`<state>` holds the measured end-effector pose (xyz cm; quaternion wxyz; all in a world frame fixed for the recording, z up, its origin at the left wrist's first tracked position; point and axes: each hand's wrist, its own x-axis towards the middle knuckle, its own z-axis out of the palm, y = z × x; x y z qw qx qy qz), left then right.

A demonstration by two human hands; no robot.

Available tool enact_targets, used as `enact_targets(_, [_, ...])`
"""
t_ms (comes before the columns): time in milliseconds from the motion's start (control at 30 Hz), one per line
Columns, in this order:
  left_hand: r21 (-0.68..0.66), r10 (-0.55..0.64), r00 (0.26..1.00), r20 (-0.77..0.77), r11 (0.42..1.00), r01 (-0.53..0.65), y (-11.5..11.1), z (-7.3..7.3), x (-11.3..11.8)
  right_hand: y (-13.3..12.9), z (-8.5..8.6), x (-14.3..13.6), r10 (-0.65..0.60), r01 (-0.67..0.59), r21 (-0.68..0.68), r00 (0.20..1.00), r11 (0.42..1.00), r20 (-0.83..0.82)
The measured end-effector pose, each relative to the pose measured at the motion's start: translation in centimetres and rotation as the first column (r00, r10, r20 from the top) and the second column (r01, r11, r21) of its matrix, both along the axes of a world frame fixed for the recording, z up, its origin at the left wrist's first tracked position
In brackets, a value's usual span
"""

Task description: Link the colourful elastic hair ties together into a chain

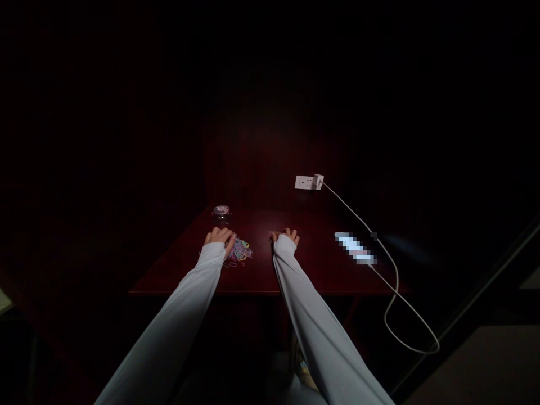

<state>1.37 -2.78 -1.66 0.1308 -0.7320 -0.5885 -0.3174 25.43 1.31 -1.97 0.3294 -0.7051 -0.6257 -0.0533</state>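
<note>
A loose pile of small colourful elastic hair ties (pixel 240 251) lies on the dark red table (pixel 312 275). My left hand (pixel 219 237) rests palm down at the left edge of the pile, fingers apart and thumb beside the bands. It covers part of the pile, and whatever is under the palm is hidden. To the right, apart from the pile, my right hand (pixel 288 234) lies on the tabletop with its fingers spread. No held thing shows in it. Just beyond my left hand stands a small clear round jar (pixel 221 214) with a pinkish top.
On the right side of the table lies a lit phone (pixel 354 247), its screen blurred out. A white cable (pixel 396 270) runs from it, loops past the table's right edge and up to a charger (pixel 318 181) in the wall socket (pixel 304 182). The surroundings are very dark.
</note>
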Motion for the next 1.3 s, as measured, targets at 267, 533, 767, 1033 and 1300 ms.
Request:
enact_targets(267, [-0.018,0.058,0.996,0.062,0.998,-0.057,1.1,-0.2,-1.0,-0.1,-0.1,-0.1,-0.065,0.063,-0.019,0.987,0.998,-0.144])
enact_targets(533, [0.035,0.305,0.905,0.296,0.944,-0.329,0.8,-0.7,-2.0,0.3,-0.2,0.0,-0.071,0.097,0.065,0.943,0.993,-0.326])
enact_targets(767, [0.017,0.303,0.907,0.293,0.947,-0.321,0.3,-0.3,-1.2,0.0,0.1,-0.2,0.04,-0.023,0.056,0.951,0.998,-0.308])
enact_targets(1033, [-0.147,-0.085,0.996,0.031,0.985,0.089,1.0,-0.7,-0.4,-0.5,0.4,-0.3,0.115,-0.124,-0.022,0.962,0.992,-0.247])
enact_targets(1300, [-0.343,-0.109,0.991,0.08,0.93,0.131,2.6,-1.3,-1.0,-0.9,1.0,-0.4,0.122,-0.149,-0.116,0.97,0.982,-0.211])
